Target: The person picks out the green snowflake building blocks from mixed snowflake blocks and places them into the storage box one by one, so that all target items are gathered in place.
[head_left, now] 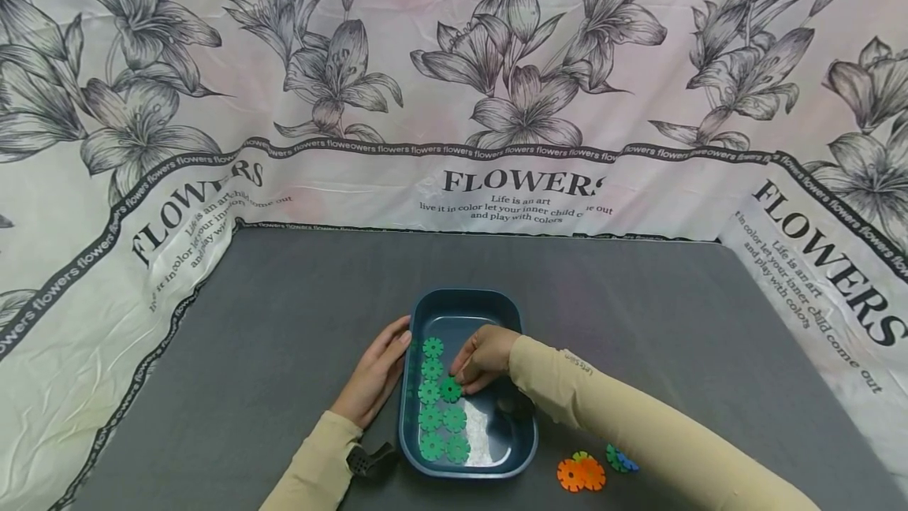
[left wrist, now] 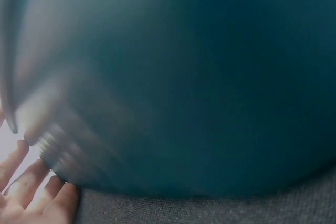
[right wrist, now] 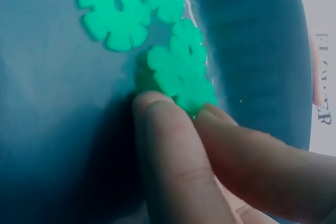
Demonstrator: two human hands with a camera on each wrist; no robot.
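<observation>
A blue rectangular tray (head_left: 471, 473) stands on the table with two columns of green notched discs (head_left: 430, 417) lying along its left side. My right hand (head_left: 485, 357) reaches in over the right rim and pinches a green notched disc (head_left: 450, 389) between thumb and fingertips. In the right wrist view this pinched disc (right wrist: 167, 69) is tilted and overlaps one in the left column. My left hand (head_left: 376, 373) rests along the tray's outer left wall. Its fingers (left wrist: 34, 179) appear extended beside that wall in the left wrist view.
Right of the tray, orange notched discs (head_left: 571, 475) lie on the grey tabletop (head_left: 284, 369) with a yellow-green one partly beneath. Nearby, a blue disc (head_left: 626, 462) and a green disc (head_left: 612, 454) sit beside my right sleeve. Behind the table hangs a flower-printed cloth (head_left: 525, 109).
</observation>
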